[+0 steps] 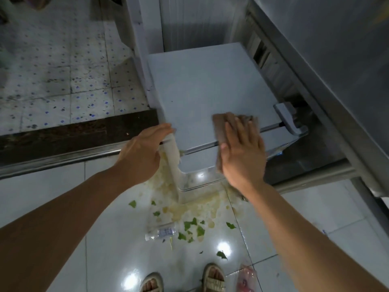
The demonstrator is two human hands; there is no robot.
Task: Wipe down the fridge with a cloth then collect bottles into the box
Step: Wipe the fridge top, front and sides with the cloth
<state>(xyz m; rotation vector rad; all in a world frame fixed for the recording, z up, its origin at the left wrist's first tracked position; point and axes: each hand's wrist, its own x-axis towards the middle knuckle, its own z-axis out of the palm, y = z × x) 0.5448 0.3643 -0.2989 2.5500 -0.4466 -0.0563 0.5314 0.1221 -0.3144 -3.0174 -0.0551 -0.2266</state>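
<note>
A: Which step is in hand, and how is it best done?

B: The wiping appears to be under way. The brown cloth (229, 131) is pressed flat on the top of the small grey fridge (206, 91), at its front edge, near the right corner. Overlapping strokes are advised, run from the back toward the front lip, with pressure kept even so that no strip is missed. The cabinet is best steadied while this is done.

A: How are the fingers placed?

B: On the right hand (242, 152) the fingers (235, 129) are held straight and slightly apart, laid flat on the cloth; nothing is gripped. The left hand (143, 152) is rested on the fridge's front left corner, its fingers together and bent over the edge, so the cabinet seems to be braced.

A: And the bottles?

B: One clear plastic bottle (160, 233) is seen lying on the white tiled floor (63, 207), among green leaf scraps (193, 226) and a yellowish spill (189, 207), just in front of the fridge. No box can be made out, so collection is judged not yet begun.
</note>
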